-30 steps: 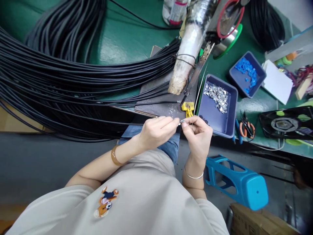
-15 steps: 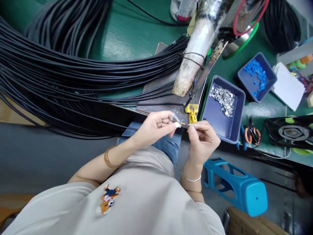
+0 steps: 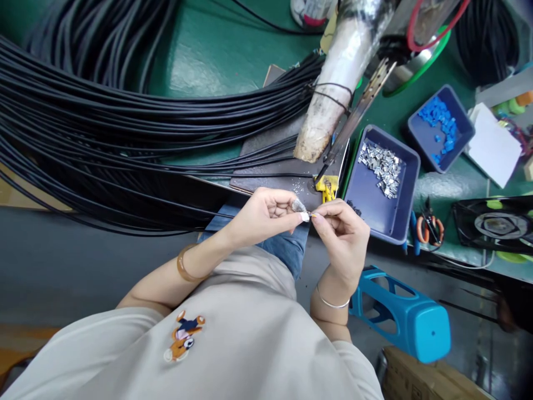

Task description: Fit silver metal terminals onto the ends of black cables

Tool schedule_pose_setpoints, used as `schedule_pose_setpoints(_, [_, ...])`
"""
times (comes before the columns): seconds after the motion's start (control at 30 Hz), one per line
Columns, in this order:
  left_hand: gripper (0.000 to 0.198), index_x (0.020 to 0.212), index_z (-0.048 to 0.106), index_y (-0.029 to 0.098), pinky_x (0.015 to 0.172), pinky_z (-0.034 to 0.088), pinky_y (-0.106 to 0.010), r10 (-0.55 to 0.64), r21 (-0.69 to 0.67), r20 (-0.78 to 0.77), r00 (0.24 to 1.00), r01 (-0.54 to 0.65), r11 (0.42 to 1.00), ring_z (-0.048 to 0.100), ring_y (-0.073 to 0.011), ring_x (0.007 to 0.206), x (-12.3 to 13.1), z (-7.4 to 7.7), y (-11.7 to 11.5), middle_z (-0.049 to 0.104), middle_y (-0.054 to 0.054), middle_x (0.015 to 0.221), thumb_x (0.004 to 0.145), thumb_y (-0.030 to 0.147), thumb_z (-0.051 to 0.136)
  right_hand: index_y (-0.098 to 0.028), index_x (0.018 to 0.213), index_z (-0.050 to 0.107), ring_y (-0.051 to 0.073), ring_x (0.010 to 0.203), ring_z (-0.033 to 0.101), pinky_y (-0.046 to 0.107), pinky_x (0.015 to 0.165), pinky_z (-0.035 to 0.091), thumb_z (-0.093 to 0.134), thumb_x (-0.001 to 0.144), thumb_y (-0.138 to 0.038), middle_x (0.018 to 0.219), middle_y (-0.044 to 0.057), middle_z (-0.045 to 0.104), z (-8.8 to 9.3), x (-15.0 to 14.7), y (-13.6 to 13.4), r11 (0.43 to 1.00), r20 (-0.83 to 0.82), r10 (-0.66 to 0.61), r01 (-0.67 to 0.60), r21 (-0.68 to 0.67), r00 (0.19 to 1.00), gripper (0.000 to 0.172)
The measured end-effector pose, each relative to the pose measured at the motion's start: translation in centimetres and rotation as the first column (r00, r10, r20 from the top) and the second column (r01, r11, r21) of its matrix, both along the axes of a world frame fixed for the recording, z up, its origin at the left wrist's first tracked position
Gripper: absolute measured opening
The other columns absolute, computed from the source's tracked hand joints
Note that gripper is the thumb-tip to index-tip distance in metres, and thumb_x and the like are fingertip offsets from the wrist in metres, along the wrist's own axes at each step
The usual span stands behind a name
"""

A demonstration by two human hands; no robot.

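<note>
- Nearest, the left hand [image 3: 266,216] comes in from 8 o'clock of where the fingertips meet. Its thumb and forefinger pinch the tip of what seems to be a thin, round black cable [image 3: 220,214] that runs off toward 9 o'clock.
- The right hand [image 3: 343,233] comes from 4 o'clock, thumb and forefinger pinching a tiny yellow-orange wire strand [image 3: 313,215] at that tip; the finer detail is too small to tell.
- Half a second ago a wider gap showed coloured strands between the hands; now the right fingertips sit just beside the left thumb and hide most of them. This suggests close finger work at the cable's tip, needing both hands together.
- Just beyond, at 1 o'clock, a yellow tool [image 3: 328,183] stands at the edge of a flat, dark grey board [image 3: 266,183].
- At 2 o'clock, a purple-blue rectangular plastic tray [image 3: 366,216] bears small silver metal pieces [image 3: 383,169].
- Farther, at 10 o'clock, a thick bundle of black cables [image 3: 166,119] sweeps across the green bench [image 3: 208,61].
</note>
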State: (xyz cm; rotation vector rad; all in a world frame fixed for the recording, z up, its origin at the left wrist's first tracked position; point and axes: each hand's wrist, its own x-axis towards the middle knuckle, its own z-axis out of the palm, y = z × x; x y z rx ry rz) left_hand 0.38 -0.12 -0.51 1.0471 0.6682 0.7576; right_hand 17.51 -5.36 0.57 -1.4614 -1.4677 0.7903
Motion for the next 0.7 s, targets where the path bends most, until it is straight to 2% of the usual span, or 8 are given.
schedule_pose_setpoints(0.07, [0.015, 0.07, 0.063, 0.01, 0.049, 0.04, -0.013, 0.016, 0.006, 0.005, 1.0, -0.016, 1.0, 0.05, -0.0037, 0.051, 0.2, -0.1, 0.0, 0.058, 0.002, 0.057, 0.076, 0.018, 0.074, -0.02, 0.078, 0.066, 0.008, 0.059, 0.047, 0.024, 0.049, 0.033, 0.067, 0.088, -0.027, 0.076, -0.001, 0.057, 0.2, -0.1, 0.0, 0.99, 0.039, -0.114, 0.11, 0.091, 0.993, 0.012])
schedule_pose_setpoints(0.17, [0.011, 0.076, 0.064, 0.011, 0.048, 0.04, -0.013, 0.047, 0.006, -0.017, 0.999, -0.046, 0.999, 0.048, -0.0031, 0.049, 0.3, -0.1, -0.1, 0.058, 0.002, 0.058, 0.079, 0.02, 0.07, -0.02, 0.079, 0.065, 0.006, 0.059, 0.047, 0.022, 0.049, 0.032, 0.066, 0.087, -0.021, 0.076, -0.002, 0.057, 0.7, 0.0, 0.1, 0.911, 0.012, -0.321, 0.305, 0.276, 0.947, 0.007])
schedule_pose_setpoints(0.23, [0.011, 0.078, 0.064, 0.011, 0.048, 0.041, -0.013, 0.07, 0.009, -0.022, 0.997, -0.07, 0.998, 0.049, -0.0032, 0.049, 0.4, -0.2, -0.1, 0.059, 0.002, 0.059, 0.081, 0.021, 0.069, -0.02, 0.08, 0.067, 0.007, 0.061, 0.05, 0.022, 0.05, 0.034, 0.067, 0.085, -0.019, 0.075, -0.002, 0.058, 0.9, 0.1, 0.1, 0.876, -0.025, -0.372, 0.359, 0.321, 0.928, 0.006])
schedule_pose_setpoints(0.4, [0.009, 0.079, 0.064, 0.011, 0.052, 0.044, -0.013, 0.132, 0.103, 0.016, 0.991, -0.133, 0.986, 0.053, -0.0043, 0.054, 0.5, -0.4, -0.2, 0.061, 0.001, 0.063, 0.08, 0.019, 0.068, -0.022, 0.086, 0.073, 0.007, 0.058, 0.049, 0.023, 0.048, 0.031, 0.071, 0.084, -0.023, 0.078, -0.002, 0.062, 0.2, -0.5, -0.2, 0.967, -0.012, -0.211, 0.211, 0.144, 0.977, 0.003])
schedule_pose_setpoints(0.5, [0.008, 0.077, 0.064, 0.011, 0.055, 0.045, -0.013, 0.158, 0.2, 0.022, 0.987, -0.159, 0.967, 0.054, -0.0043, 0.057, 0.7, -0.4, -0.3, 0.061, 0.001, 0.066, 0.081, 0.017, 0.066, -0.021, 0.087, 0.072, 0.007, 0.057, 0.048, 0.024, 0.048, 0.031, 0.07, 0.085, -0.025, 0.079, -0.002, 0.063, -0.2, -1.2, -0.3, 0.977, 0.003, -0.182, 0.18, 0.114, 0.983, 0.004])
schedule_pose_setpoints(0.6, [0.007, 0.078, 0.065, 0.01, 0.058, 0.047, -0.015, 0.178, 0.279, 0.0, 0.984, -0.171, 0.945, 0.056, -0.0054, 0.06, 0.8, -0.6, -0.4, 0.062, 0.0, 0.067, 0.082, 0.015, 0.064, -0.021, 0.083, 0.069, 0.005, 0.052, 0.042, 0.024, 0.048, 0.03, 0.068, 0.087, -0.021, 0.076, -0.003, 0.062, -0.3, -1.7, -0.3, 0.966, 0.084, -0.196, 0.178, 0.187, 0.977, 0.005])
schedule_pose_setpoints(0.7, [0.009, 0.079, 0.066, 0.011, 0.059, 0.047, -0.016, 0.244, 0.337, -0.029, 0.969, -0.221, 0.915, 0.057, -0.0068, 0.061, 0.9, -1.0, -0.6, 0.063, 0.0, 0.068, 0.083, 0.018, 0.067, -0.022, 0.086, 0.068, 0.004, 0.052, 0.041, 0.023, 0.05, 0.034, 0.068, 0.084, -0.012, 0.077, -0.004, 0.064, -0.4, -1.9, -0.2, 0.921, 0.258, -0.22, 0.113, 0.373, 0.941, 0.01])
